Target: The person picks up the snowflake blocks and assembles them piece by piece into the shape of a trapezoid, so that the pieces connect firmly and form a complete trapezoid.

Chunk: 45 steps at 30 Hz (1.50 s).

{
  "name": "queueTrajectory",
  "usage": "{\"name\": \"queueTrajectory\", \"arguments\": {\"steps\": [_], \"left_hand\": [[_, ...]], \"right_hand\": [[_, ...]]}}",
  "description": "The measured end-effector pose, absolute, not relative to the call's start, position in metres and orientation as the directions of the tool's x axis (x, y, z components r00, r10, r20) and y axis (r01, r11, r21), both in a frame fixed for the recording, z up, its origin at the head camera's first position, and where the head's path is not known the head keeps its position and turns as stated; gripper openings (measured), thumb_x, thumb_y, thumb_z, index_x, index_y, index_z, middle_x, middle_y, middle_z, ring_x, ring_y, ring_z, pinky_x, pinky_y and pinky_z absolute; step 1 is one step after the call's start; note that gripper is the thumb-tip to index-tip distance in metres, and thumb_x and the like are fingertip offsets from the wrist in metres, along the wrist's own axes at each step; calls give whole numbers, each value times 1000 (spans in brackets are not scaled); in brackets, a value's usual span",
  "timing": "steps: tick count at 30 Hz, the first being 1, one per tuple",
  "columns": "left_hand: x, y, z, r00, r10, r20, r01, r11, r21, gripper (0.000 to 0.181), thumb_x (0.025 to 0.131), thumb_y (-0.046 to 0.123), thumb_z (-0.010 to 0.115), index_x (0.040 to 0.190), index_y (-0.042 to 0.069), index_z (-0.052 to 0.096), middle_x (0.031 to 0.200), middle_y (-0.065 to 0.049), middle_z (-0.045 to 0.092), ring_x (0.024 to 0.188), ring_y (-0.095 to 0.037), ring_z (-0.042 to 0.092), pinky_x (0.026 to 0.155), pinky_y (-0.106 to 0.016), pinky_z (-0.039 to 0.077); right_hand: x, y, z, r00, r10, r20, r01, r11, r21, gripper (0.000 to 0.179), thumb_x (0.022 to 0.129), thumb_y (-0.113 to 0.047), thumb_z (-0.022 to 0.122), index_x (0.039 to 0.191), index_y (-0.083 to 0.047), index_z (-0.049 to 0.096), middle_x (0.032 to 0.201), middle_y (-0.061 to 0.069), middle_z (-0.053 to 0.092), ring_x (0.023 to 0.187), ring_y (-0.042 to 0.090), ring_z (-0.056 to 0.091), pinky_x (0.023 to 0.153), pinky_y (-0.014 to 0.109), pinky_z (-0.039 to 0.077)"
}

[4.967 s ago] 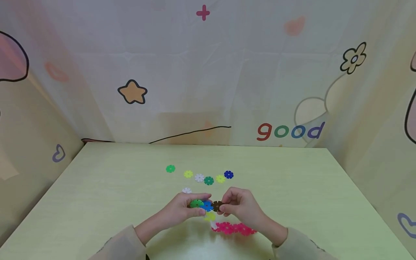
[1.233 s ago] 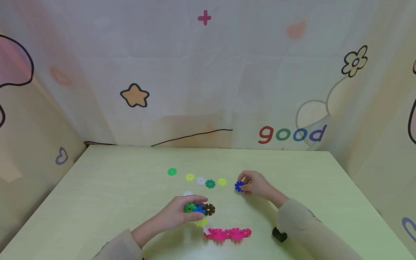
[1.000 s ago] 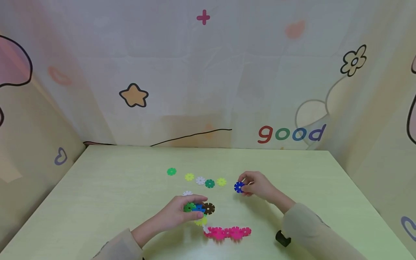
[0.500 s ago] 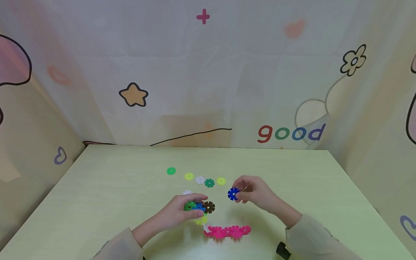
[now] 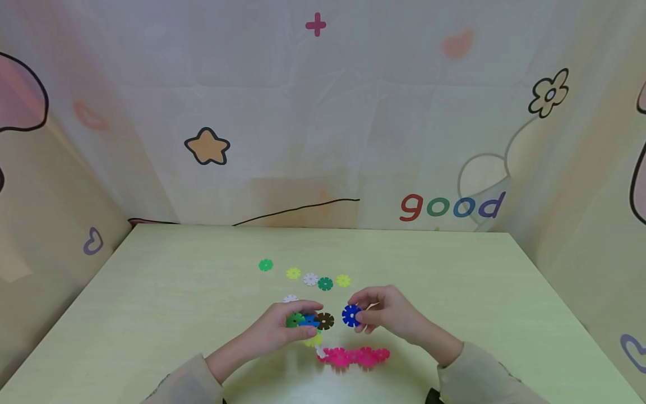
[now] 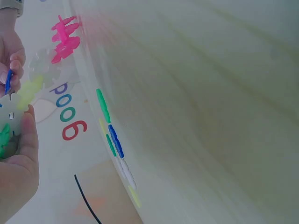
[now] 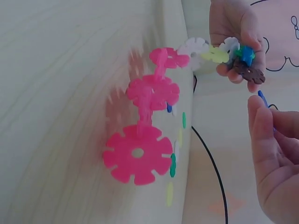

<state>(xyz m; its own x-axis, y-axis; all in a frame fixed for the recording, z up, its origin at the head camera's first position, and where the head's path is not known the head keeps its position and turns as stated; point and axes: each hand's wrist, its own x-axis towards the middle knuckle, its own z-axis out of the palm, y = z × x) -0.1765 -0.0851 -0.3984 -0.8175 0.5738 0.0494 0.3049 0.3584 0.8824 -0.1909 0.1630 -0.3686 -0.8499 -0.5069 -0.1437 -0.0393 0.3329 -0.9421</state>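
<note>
My left hand [image 5: 282,326] grips a chain of slotted plastic snowflake discs between thumb and fingers. In its grasp are a green disc [image 5: 295,320], a blue disc [image 5: 309,320] and, at the outer end, a brown disc [image 5: 324,321]. Below them the chain runs through a yellow disc [image 5: 314,340] and a white disc [image 7: 194,52] to several pink discs [image 7: 145,93], which extend rightward close over the table. My right hand [image 5: 391,315] pinches a dark blue snowflake disc [image 5: 351,316] by its edge, upright, a small gap to the right of the brown disc.
Beyond the hands, loose discs lie on the pale table [image 5: 444,264]: a light green disc [image 5: 266,265], a yellow disc [image 5: 293,273], a white disc [image 5: 310,279], a dark green disc [image 5: 325,283] and another yellow disc [image 5: 343,280]. Another white disc [image 5: 290,298] is partly behind my left hand.
My right hand let go of the brown disc, now on the chain, and took the dark blue disc from the table. It has since come down and left toward the chain; my left hand stays nearly still.
</note>
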Motion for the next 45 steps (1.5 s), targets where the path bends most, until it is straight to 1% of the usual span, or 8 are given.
{"name": "queueTrajectory", "arguments": {"steps": [5, 11, 20, 28, 35, 38, 41, 45], "left_hand": [[-176, -84, -398, -813, 578, 72, 332, 358, 873, 41, 84, 27, 59, 122, 14, 52, 124, -6, 55, 116, -19, 48, 97, -43, 37], [-176, -81, -398, -804, 586, 103, 380, 374, 846, 41, 84, 27, 59, 122, 15, 52, 123, -6, 55, 115, -17, 50, 96, -39, 39], [-176, -78, -399, -796, 591, 131, 425, 392, 816, 41, 84, 25, 59, 123, 12, 52, 123, -7, 55, 116, -19, 49, 95, -40, 39], [-173, -75, -398, -794, 598, 110, 440, 441, 783, 42, 84, 27, 58, 124, 13, 51, 123, -6, 56, 113, -19, 52, 92, -36, 43], [-171, -74, -398, -793, 597, 119, 461, 461, 758, 43, 84, 26, 58, 124, 14, 51, 121, -4, 57, 111, -17, 52, 91, -35, 44], [-171, -74, -398, -787, 602, 138, 485, 463, 742, 41, 83, 22, 59, 123, 14, 53, 119, -2, 58, 110, -16, 53, 91, -34, 44], [-170, -73, -399, -768, 615, 177, 529, 454, 717, 38, 83, 19, 60, 120, 14, 55, 116, 0, 60, 108, -15, 54, 90, -31, 45], [-170, -72, -399, -736, 636, 232, 596, 446, 668, 35, 83, 16, 60, 118, 12, 57, 113, -2, 61, 105, -16, 56, 88, -29, 46]], "right_hand": [[-189, 160, -370, -845, -508, -168, -6, 322, -947, 28, 82, -5, 60, 108, 6, 57, 84, 11, 61, 67, 18, 65, 63, 32, 53], [-189, 157, -372, -839, -513, -180, 8, 319, -948, 29, 82, -8, 60, 108, 5, 57, 83, 9, 61, 66, 16, 65, 64, 32, 53], [-187, 154, -371, -846, -490, -211, 49, 321, -946, 30, 82, -8, 61, 109, 5, 58, 83, 9, 61, 68, 20, 66, 67, 35, 52], [-186, 152, -372, -866, -446, -223, 72, 332, -941, 30, 80, -8, 62, 108, 4, 59, 82, 9, 62, 64, 14, 64, 66, 29, 53], [-185, 151, -373, -867, -441, -230, 90, 317, -944, 29, 80, -5, 62, 107, 4, 59, 79, 9, 61, 62, 13, 63, 64, 27, 52], [-184, 150, -373, -868, -435, -241, 104, 315, -944, 28, 80, -4, 62, 106, 4, 59, 79, 8, 60, 62, 13, 63, 63, 26, 52], [-184, 150, -373, -864, -440, -243, 109, 308, -945, 28, 80, -4, 62, 106, 5, 58, 79, 8, 60, 61, 12, 62, 63, 26, 52], [-185, 151, -373, -859, -447, -250, 119, 301, -946, 27, 80, -3, 62, 105, 6, 58, 79, 8, 60, 60, 12, 61, 62, 25, 52]]}}
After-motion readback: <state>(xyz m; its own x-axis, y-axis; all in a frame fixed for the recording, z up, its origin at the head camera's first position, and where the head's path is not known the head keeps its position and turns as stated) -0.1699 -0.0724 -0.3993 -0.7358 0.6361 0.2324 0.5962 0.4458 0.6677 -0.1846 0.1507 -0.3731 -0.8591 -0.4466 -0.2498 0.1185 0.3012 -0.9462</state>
